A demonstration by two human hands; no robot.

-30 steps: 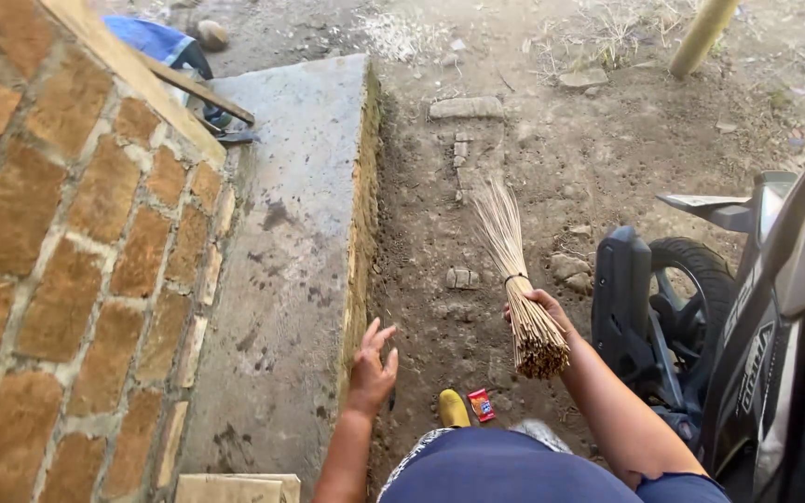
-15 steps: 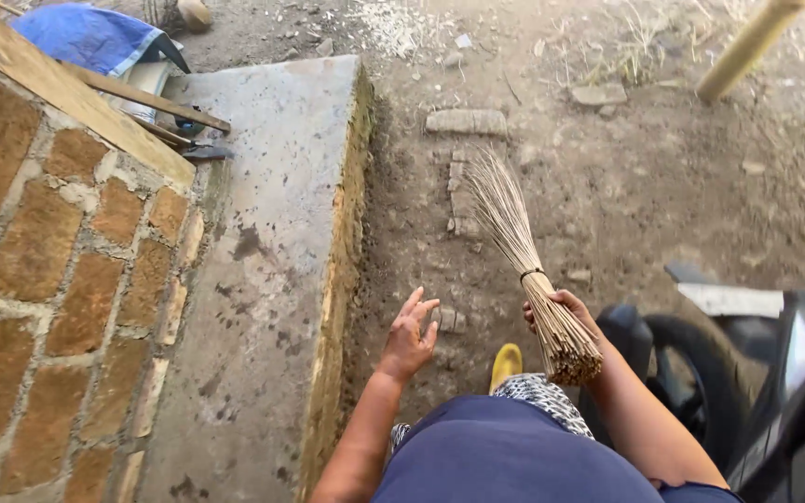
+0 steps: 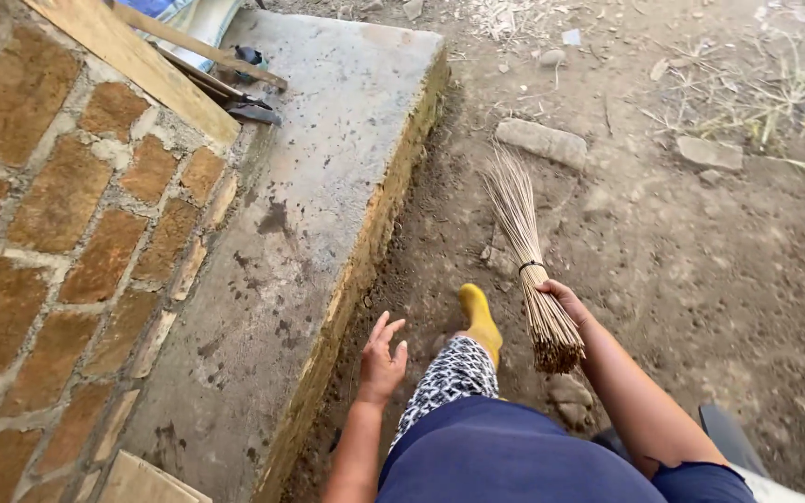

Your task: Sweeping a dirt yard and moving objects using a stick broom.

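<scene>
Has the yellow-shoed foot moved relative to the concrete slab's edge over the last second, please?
Yes. The yellow-shoed foot has stepped forward along the concrete slab edge, now level with the right hand gripping the stick broom.

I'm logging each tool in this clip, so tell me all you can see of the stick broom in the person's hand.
The stick broom is a bundle of thin, stiff, straw-coloured sticks, with no separate handle. A dark band cinches it partway along. The right hand grips it just below that band, with the thick cut ends jutting out beside the wrist. The thin ends fan out slightly, pointing away from the person toward the dirt ground, near a flat stone. Whether the tips touch the soil cannot be told.
</scene>
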